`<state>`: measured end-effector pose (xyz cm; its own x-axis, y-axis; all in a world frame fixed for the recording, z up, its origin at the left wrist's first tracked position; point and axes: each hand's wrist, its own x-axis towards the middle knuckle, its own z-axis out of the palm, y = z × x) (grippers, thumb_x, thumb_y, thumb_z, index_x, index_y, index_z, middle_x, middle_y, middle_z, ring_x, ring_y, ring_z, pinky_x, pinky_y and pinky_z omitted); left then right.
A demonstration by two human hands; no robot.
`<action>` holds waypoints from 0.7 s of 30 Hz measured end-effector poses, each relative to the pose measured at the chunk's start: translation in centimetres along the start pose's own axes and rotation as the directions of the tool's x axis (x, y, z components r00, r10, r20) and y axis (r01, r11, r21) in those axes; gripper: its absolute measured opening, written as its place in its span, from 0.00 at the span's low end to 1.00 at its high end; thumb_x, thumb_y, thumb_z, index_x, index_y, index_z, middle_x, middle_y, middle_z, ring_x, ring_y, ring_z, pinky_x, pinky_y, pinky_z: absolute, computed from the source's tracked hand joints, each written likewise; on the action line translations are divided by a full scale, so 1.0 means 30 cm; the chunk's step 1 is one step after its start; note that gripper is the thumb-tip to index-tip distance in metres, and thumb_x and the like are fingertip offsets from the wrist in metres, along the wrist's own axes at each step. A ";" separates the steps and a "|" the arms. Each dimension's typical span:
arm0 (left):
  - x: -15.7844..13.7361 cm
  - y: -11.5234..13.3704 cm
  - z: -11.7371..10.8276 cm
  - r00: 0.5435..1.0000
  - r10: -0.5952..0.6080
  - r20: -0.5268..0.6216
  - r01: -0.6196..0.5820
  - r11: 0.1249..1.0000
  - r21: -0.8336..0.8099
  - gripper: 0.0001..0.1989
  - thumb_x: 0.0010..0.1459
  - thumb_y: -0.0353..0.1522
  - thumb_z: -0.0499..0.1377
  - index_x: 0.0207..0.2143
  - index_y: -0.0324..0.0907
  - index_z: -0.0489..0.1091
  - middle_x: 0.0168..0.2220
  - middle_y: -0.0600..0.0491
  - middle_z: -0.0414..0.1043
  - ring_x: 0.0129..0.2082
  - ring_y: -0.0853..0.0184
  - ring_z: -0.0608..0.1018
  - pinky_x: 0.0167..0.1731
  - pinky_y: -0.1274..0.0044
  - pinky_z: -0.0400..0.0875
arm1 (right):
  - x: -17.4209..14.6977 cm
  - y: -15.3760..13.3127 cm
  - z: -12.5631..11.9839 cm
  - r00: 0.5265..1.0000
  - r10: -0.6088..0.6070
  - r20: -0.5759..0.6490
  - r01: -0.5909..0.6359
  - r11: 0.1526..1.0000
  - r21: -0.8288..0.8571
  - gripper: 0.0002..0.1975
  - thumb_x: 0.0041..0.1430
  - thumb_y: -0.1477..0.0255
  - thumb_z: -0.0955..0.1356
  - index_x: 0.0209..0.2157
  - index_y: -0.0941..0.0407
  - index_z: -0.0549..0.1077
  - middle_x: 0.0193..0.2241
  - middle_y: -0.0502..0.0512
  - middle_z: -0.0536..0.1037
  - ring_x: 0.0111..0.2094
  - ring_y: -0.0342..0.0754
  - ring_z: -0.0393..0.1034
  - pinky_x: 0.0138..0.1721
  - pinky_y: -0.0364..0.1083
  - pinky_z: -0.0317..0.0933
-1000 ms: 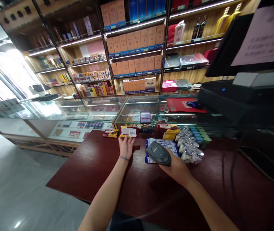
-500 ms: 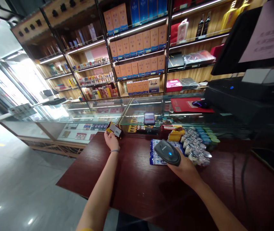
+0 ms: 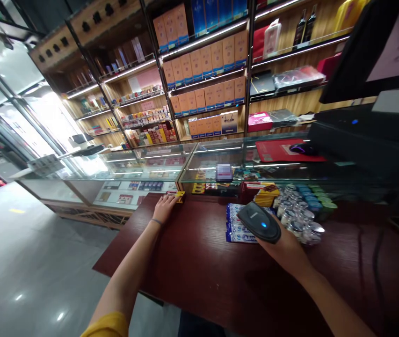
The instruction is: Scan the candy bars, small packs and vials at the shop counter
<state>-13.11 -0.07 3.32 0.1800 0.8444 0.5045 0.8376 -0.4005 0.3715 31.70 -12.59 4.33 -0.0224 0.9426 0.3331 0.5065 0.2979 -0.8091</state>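
Observation:
At the far edge of the dark red counter [image 3: 185, 243], my left hand [image 3: 166, 206] is closed over a small yellow and red box [image 3: 180, 196]. The fingers cover much of that box, which sits low against the glass case. My right hand [image 3: 285, 243] grips a black barcode scanner [image 3: 258, 221] with a lit blue light, its head pointing forward and left. Beneath the scanner lie blue and white packets [image 3: 233, 224], partly hidden by it. Just beyond my right hand stand several small jars with silvery lids [image 3: 295, 227].
Behind the jars are blue and green lidded containers [image 3: 320, 199]; yellow packs [image 3: 266, 195] stand beside them. A glass display case [image 3: 150, 161] borders the counter's far side. A small screen [image 3: 224, 172], a red mat [image 3: 278, 150] with a mouse, and a dark monitor [image 3: 351, 61] occupy the right.
My left hand has turned palm down and lowered the small box to the counter's far edge; its pale face no longer shows. The scanner stays in my right hand. The view has shifted slightly.

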 end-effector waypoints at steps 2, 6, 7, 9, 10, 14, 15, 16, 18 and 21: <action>0.010 -0.010 0.010 1.000 0.019 0.021 -0.019 1.000 0.003 0.20 0.60 0.26 0.57 0.50 0.53 0.78 0.50 0.44 0.78 0.55 0.55 0.76 0.64 0.63 0.62 | 0.001 0.004 -0.002 1.000 0.022 0.017 -0.022 1.000 -0.003 0.24 0.59 0.59 0.71 0.55 0.50 0.68 0.47 0.56 0.84 0.46 0.58 0.81 0.44 0.50 0.72; 0.031 -0.024 0.024 0.999 -0.034 0.035 0.038 0.990 -0.136 0.16 0.59 0.28 0.59 0.46 0.52 0.79 0.52 0.45 0.78 0.55 0.55 0.76 0.64 0.63 0.62 | 0.004 0.011 -0.002 1.000 0.018 0.003 -0.018 1.000 -0.018 0.19 0.60 0.59 0.71 0.50 0.50 0.71 0.45 0.56 0.84 0.46 0.58 0.81 0.41 0.48 0.72; 0.037 -0.027 0.026 0.998 -0.060 0.030 0.064 0.981 -0.184 0.15 0.58 0.29 0.60 0.45 0.52 0.79 0.52 0.45 0.78 0.55 0.54 0.76 0.65 0.62 0.61 | 0.004 0.012 -0.002 1.000 0.013 -0.003 -0.013 1.000 -0.021 0.19 0.59 0.59 0.71 0.50 0.50 0.72 0.45 0.56 0.85 0.46 0.58 0.81 0.40 0.48 0.72; 0.049 -0.035 0.032 0.994 -0.106 0.017 0.107 0.956 -0.272 0.12 0.57 0.31 0.62 0.43 0.52 0.79 0.52 0.45 0.78 0.56 0.54 0.75 0.67 0.62 0.58 | 0.004 0.014 -0.002 1.000 0.004 -0.017 -0.005 1.000 -0.027 0.20 0.59 0.59 0.71 0.51 0.50 0.72 0.43 0.56 0.85 0.45 0.59 0.82 0.37 0.47 0.72; 0.055 -0.039 0.036 0.993 -0.120 0.009 0.118 0.947 -0.300 0.11 0.56 0.32 0.63 0.42 0.51 0.79 0.52 0.45 0.78 0.56 0.53 0.75 0.67 0.61 0.57 | 0.004 0.015 -0.002 1.000 0.001 -0.021 -0.001 1.000 -0.028 0.21 0.59 0.59 0.71 0.52 0.51 0.72 0.43 0.57 0.85 0.45 0.59 0.82 0.36 0.47 0.72; 0.072 -0.059 0.052 0.996 -0.092 -0.003 0.088 0.967 -0.239 0.11 0.57 0.33 0.64 0.42 0.52 0.79 0.51 0.45 0.79 0.55 0.53 0.76 0.67 0.60 0.57 | 0.005 0.023 -0.004 0.999 -0.010 -0.048 0.008 0.999 -0.035 0.22 0.58 0.59 0.72 0.52 0.51 0.72 0.43 0.57 0.85 0.44 0.59 0.82 0.35 0.47 0.73; 0.075 -0.063 0.056 0.996 -0.084 0.001 0.082 0.971 -0.223 0.11 0.56 0.33 0.64 0.43 0.52 0.79 0.51 0.45 0.79 0.55 0.53 0.76 0.67 0.60 0.57 | 0.006 0.025 -0.005 0.999 -0.012 -0.052 0.010 0.999 -0.033 0.22 0.58 0.59 0.72 0.52 0.51 0.72 0.43 0.57 0.85 0.44 0.59 0.82 0.36 0.47 0.73; 0.077 -0.066 0.059 0.997 -0.083 0.008 0.083 0.972 -0.220 0.12 0.56 0.32 0.64 0.43 0.52 0.79 0.51 0.45 0.79 0.56 0.52 0.75 0.67 0.58 0.56 | 0.006 0.025 -0.006 0.999 -0.013 -0.049 0.012 1.000 -0.029 0.22 0.58 0.59 0.72 0.52 0.51 0.72 0.43 0.56 0.85 0.45 0.59 0.82 0.36 0.47 0.73; 0.081 -0.069 0.063 0.995 -0.097 0.022 0.100 0.963 -0.249 0.13 0.55 0.31 0.65 0.43 0.53 0.80 0.51 0.44 0.78 0.57 0.50 0.74 0.68 0.56 0.52 | 0.005 0.020 -0.009 0.999 -0.011 -0.043 0.010 1.000 -0.024 0.20 0.58 0.59 0.72 0.50 0.50 0.73 0.43 0.56 0.85 0.44 0.59 0.81 0.36 0.48 0.73; 0.082 -0.060 0.060 0.990 -0.140 0.017 0.138 0.937 -0.320 0.12 0.53 0.30 0.67 0.41 0.51 0.79 0.50 0.43 0.78 0.59 0.49 0.74 0.69 0.54 0.50 | 0.000 0.000 -0.010 0.998 0.009 -0.061 -0.011 0.999 -0.033 0.19 0.58 0.59 0.71 0.49 0.50 0.73 0.43 0.57 0.85 0.44 0.60 0.81 0.36 0.49 0.73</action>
<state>-13.25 3.36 2.47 0.0696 0.8979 0.4346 0.6448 -0.3729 0.6672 31.96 -12.63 4.48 0.0352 0.9344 0.3544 0.5348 0.2820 -0.7965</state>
